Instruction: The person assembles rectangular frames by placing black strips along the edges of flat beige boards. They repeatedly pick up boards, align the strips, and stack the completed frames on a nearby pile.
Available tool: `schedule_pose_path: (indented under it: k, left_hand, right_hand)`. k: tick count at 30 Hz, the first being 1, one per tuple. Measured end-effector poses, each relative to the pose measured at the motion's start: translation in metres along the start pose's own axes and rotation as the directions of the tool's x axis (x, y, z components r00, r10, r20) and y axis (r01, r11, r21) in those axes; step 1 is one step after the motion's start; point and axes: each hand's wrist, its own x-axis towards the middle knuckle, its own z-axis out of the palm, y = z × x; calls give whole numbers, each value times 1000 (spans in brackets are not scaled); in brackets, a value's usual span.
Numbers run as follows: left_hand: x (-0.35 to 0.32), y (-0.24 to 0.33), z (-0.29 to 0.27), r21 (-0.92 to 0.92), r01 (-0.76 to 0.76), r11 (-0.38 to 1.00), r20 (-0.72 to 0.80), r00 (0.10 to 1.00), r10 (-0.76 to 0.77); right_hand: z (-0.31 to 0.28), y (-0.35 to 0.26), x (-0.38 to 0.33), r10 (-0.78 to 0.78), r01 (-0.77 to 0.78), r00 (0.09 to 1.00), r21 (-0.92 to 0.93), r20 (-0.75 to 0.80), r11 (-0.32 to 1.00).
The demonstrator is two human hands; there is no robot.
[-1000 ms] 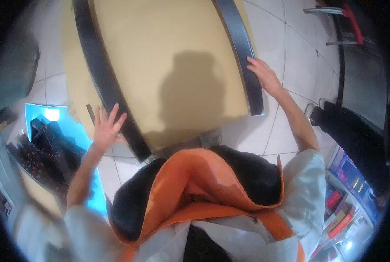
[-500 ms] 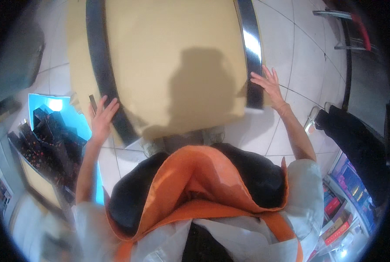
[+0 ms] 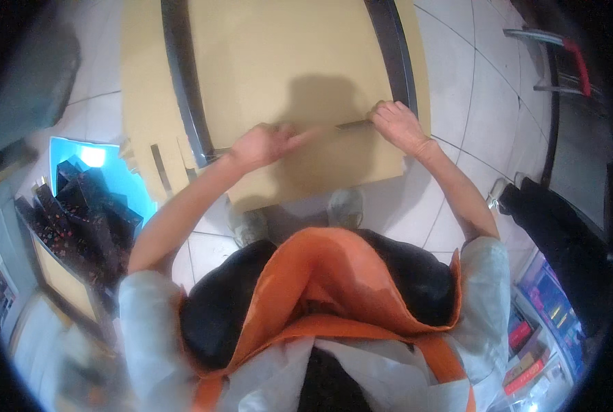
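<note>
A tan board [image 3: 251,75] lies in front of me, with a long dark strip [image 3: 185,75] along its left side and another dark strip [image 3: 394,55] along its right. Across the near part runs a thin dark crosspiece [image 3: 354,126], partly covered by my hands. My left hand [image 3: 262,145] is on it near the left strip, fingers curled and a blurred index finger pointing right along it. At its right end, beside the right strip, my right hand [image 3: 397,125] pinches it with bent fingers. My shadow falls over the board between them.
A bright blue tray-like thing [image 3: 62,145] holds dark, flower-patterned pieces [image 3: 90,213] at my left. A small dark slat [image 3: 161,165] lies on the board's left edge. At right stand a metal-and-red frame [image 3: 577,65], another person's dark-clothed leg [image 3: 553,220] and boxes [image 3: 526,371].
Both hands have come inward from the outer edges of the side strips to the crosspiece. The strips' near ends now lie farther from me, and the board shows more of its near edge.
</note>
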Motion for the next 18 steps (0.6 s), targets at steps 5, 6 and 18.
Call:
schedule_pose_path:
  k: [5, 6, 18]
  left_hand:
    - [27, 11, 4, 139, -46, 989, 41, 998, 41]
    - [31, 12, 2, 152, -33, 988, 20, 999, 30]
    - [42, 11, 1, 108, 21, 994, -39, 999, -16]
  right_hand:
    - [-1, -4, 2, 11, -11, 1000, -7, -18, 1000]
    - [0, -4, 2, 20, -20, 1000, 1, -14, 1000]
    - [-8, -9, 3, 89, -90, 994, 22, 57, 996]
